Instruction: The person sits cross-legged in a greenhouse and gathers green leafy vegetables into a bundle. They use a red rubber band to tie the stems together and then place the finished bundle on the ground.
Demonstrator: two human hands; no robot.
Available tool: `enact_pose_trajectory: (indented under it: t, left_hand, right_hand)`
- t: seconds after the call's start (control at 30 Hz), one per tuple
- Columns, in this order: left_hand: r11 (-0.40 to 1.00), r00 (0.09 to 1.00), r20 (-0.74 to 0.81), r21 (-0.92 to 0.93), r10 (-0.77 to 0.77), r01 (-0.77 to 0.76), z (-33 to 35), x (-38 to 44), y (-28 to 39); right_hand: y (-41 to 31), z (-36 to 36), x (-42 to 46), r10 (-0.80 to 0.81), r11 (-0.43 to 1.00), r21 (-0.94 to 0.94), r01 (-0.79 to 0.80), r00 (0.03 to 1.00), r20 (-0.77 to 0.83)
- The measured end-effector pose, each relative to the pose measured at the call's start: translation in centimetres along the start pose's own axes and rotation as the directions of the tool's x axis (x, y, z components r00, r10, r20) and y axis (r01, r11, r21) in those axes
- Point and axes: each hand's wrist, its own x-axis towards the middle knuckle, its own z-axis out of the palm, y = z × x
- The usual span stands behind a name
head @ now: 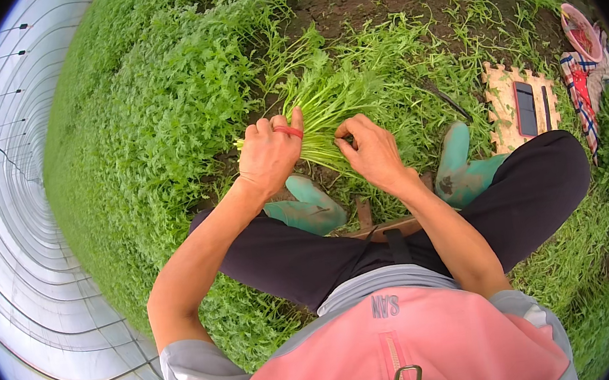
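My left hand (271,148) is closed around a bunch of leafy greens (317,104), whose pale stem ends stick out past its left side while the leaves fan to the upper right. A red band (287,131) loops over the fingers of this hand. My right hand (370,151) is at the right edge of the stems, thumb and forefinger bent close together; whether they pinch a stem is too small to tell. The bunch is above the ground in front of my green boots (306,206).
Dense leafy plants (161,122) grow at the left. Cut greens lie over soil ahead. At the right, a foam mat (504,111) holds a phone (525,108) and a dark strip (546,109); beyond are a pink basket (582,31) and checked cloth (581,96). A dark rod (449,100) lies nearby.
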Motion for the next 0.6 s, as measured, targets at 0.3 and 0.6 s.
enact_pose_trajectory:
  t: [0.3, 0.6]
  left_hand:
    - [0.998, 0.997, 0.043, -0.019, 0.064, -0.064, -1.4, -0.6, -0.7]
    - [0.996, 0.996, 0.021, -0.015, 0.088, -0.088, -2.3, -0.8, -0.8]
  right_hand:
    - [-0.7, -2.6, 3.7, -0.073, 0.992, -0.111, 0.058, 0.987, -0.14]
    - [0.5, -2.5, 5.0, -0.103, 0.973, -0.186, 0.134, 0.981, 0.166]
